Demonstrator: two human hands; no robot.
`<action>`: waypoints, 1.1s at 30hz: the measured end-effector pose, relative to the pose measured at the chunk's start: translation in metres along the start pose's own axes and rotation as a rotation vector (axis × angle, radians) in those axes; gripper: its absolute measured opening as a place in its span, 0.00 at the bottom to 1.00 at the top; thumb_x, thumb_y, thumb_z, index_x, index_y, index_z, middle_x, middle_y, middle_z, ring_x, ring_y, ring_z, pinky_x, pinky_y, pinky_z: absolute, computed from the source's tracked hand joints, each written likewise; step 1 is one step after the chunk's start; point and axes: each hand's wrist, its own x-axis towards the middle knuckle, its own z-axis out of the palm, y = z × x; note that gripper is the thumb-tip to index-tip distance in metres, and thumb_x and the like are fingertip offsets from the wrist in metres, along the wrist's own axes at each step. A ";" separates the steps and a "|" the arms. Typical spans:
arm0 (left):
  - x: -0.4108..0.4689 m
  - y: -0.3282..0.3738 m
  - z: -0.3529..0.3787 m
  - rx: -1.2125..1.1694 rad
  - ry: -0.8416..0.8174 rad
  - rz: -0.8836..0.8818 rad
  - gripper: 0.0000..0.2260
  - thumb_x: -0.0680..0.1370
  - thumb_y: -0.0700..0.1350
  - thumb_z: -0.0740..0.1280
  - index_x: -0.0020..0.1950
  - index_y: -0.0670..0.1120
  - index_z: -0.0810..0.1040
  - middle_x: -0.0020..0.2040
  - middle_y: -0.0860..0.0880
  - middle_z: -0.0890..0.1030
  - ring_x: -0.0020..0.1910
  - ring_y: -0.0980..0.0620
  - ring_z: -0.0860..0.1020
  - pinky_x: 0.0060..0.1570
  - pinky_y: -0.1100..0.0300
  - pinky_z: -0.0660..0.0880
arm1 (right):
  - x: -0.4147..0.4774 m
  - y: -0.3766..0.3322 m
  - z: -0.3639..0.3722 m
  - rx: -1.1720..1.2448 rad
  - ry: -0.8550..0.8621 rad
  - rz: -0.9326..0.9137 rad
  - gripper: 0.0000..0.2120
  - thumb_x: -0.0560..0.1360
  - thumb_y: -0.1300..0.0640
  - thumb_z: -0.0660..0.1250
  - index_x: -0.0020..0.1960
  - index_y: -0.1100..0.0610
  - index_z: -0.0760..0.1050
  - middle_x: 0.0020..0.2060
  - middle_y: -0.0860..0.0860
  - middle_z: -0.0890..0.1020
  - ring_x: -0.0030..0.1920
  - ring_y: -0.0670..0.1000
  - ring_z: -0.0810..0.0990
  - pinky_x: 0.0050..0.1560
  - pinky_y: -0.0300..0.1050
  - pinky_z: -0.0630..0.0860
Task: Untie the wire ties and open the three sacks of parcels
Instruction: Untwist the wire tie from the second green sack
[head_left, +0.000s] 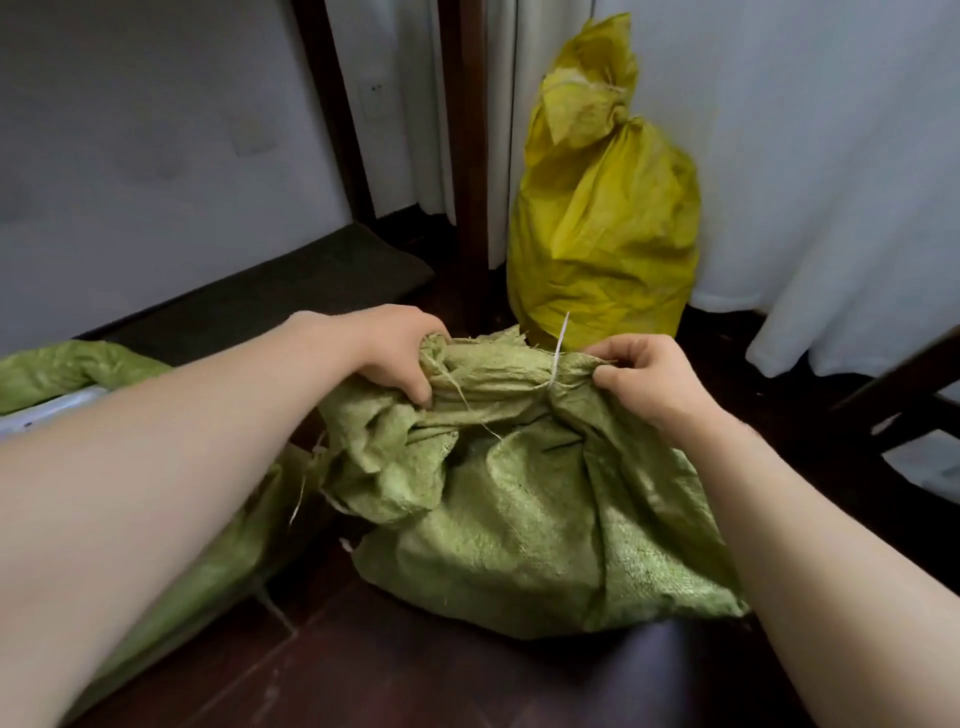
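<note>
Green woven sack (519, 519) — your left hand (384, 353) grips its bunched neck, your right hand (644, 379) pinches fabric just beside the white wire tie (557, 358).

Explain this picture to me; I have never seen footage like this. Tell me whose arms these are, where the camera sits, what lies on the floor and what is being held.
There is no machine here: a person works with bare hands. The single camera is worn on the head and looks forward and down, so both arms reach in from below. The left hand grips the bunched neck of the green sack, which sits on the dark floor. The right hand pinches the cloth just beside the pale wire tie, which is wound round that neck. Behind, a yellow sack stands upright, its neck tied shut. A second green sack lies at the left edge; whether it is open cannot be told.
</note>
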 end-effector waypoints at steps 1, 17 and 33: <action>-0.003 -0.013 0.000 -0.003 -0.084 -0.040 0.32 0.63 0.45 0.78 0.64 0.52 0.71 0.56 0.53 0.76 0.57 0.50 0.75 0.57 0.54 0.74 | 0.000 -0.001 0.001 -0.007 -0.029 0.006 0.14 0.72 0.69 0.63 0.44 0.51 0.81 0.43 0.51 0.82 0.45 0.51 0.80 0.48 0.43 0.79; 0.006 0.061 -0.009 -0.323 0.148 0.363 0.29 0.72 0.27 0.55 0.68 0.49 0.73 0.61 0.52 0.79 0.61 0.61 0.75 0.61 0.70 0.68 | -0.006 0.019 0.030 -0.363 -0.185 -0.413 0.17 0.61 0.61 0.79 0.49 0.55 0.84 0.43 0.45 0.73 0.50 0.51 0.69 0.53 0.43 0.66; -0.025 -0.066 -0.008 -0.358 -0.052 -0.683 0.04 0.75 0.39 0.64 0.48 0.39 0.74 0.38 0.43 0.77 0.43 0.44 0.77 0.48 0.52 0.74 | -0.004 0.018 0.026 -0.251 0.029 -0.263 0.21 0.69 0.71 0.64 0.52 0.47 0.77 0.65 0.49 0.70 0.65 0.50 0.69 0.61 0.39 0.65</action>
